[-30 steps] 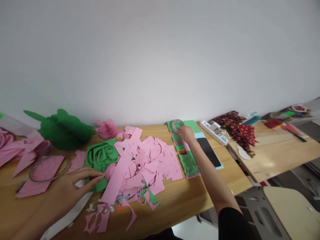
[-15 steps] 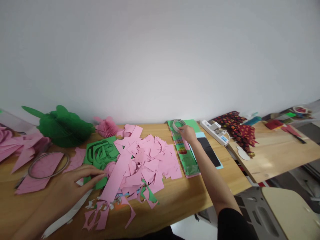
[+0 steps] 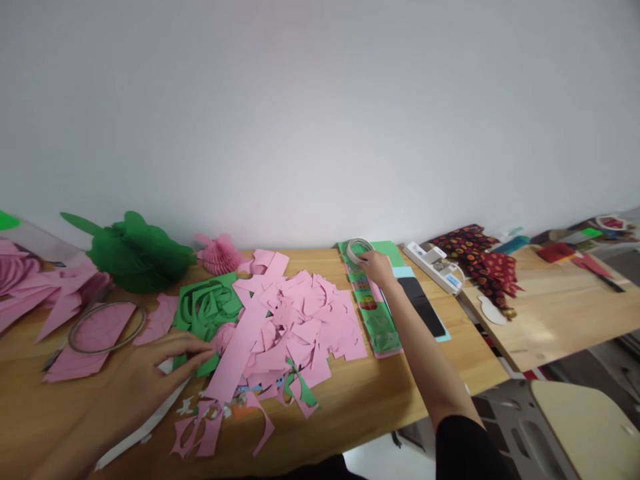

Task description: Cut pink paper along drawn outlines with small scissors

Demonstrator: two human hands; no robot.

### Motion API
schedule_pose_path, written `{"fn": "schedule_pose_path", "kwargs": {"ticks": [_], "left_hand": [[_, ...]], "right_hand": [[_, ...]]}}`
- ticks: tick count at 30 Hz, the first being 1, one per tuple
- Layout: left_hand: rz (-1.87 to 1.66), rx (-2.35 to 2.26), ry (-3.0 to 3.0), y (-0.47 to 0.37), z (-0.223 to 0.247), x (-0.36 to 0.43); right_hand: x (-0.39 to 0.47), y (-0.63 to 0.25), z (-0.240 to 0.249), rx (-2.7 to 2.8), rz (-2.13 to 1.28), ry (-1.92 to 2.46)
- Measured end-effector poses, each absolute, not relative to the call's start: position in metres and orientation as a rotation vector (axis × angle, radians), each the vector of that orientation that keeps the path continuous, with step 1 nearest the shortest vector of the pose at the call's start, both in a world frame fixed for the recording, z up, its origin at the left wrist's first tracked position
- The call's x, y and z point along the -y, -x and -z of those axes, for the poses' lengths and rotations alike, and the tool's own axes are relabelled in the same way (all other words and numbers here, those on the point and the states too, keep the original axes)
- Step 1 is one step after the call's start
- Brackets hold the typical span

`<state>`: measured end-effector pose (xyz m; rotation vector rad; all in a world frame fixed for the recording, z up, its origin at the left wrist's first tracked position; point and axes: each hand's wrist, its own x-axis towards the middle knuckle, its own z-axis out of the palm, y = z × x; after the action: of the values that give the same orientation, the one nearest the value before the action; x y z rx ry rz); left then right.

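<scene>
At the back of the table, my right hand [image 3: 379, 268] grips the near edge of a roll of tape [image 3: 359, 244]. Beneath the roll lies a long green packet [image 3: 383, 328] with pink showing along its edges. My left hand [image 3: 163, 367] hovers low at the left with fingers stretched and thumb apart, holding nothing. Its fingertips come close to the pile of pink paper scraps [image 3: 300, 320] and the green paper cutouts [image 3: 207, 303]; whether they touch is unclear. A white strip [image 3: 150, 427] lies partly under this hand.
A dark phone [image 3: 420, 307] and a white power strip [image 3: 437, 267] lie right of my right arm. Left are a metal hoop [image 3: 75, 340], a green paper honeycomb shape [image 3: 143, 257] and a pink one [image 3: 220, 255]. Patterned cloth [image 3: 480, 260] lies farther right, above a chair [image 3: 585, 427].
The whole view has shifted slightly, so things appear a little farther right. Both hands keep nearly the same pose, and the tape roll remains on the green packet.
</scene>
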<state>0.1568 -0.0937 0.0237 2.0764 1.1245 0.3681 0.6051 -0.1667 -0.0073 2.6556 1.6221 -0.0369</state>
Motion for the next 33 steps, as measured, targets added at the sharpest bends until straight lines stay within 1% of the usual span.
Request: {"fn": "schedule_pose_path", "kwargs": {"ticks": [14,23,28,30,33], "left_hand": [[-0.322,-1.114,-2.060,-0.166,-0.039,0.102],[-0.371,-1.043,-2.088,-0.155,-0.024,0.103],[-0.444,-1.030,-2.268,-0.152,-0.022,0.106],[-0.459,-1.029,-2.367,-0.154,-0.020,0.105],[-0.414,-0.982,-2.525,-0.154,-0.014,0.101]], "right_hand": [[0.175,-0.609,0.005,-1.699,-0.041,-2.738],[0.166,-0.609,0.003,-1.664,-0.014,-2.761],[0.176,-0.576,-0.005,-1.680,-0.108,-2.814],[0.190,-0.554,-0.005,-1.706,-0.014,-2.793],[0.217,-0.521,-0.002,-1.800,0.358,-2.593]]}}
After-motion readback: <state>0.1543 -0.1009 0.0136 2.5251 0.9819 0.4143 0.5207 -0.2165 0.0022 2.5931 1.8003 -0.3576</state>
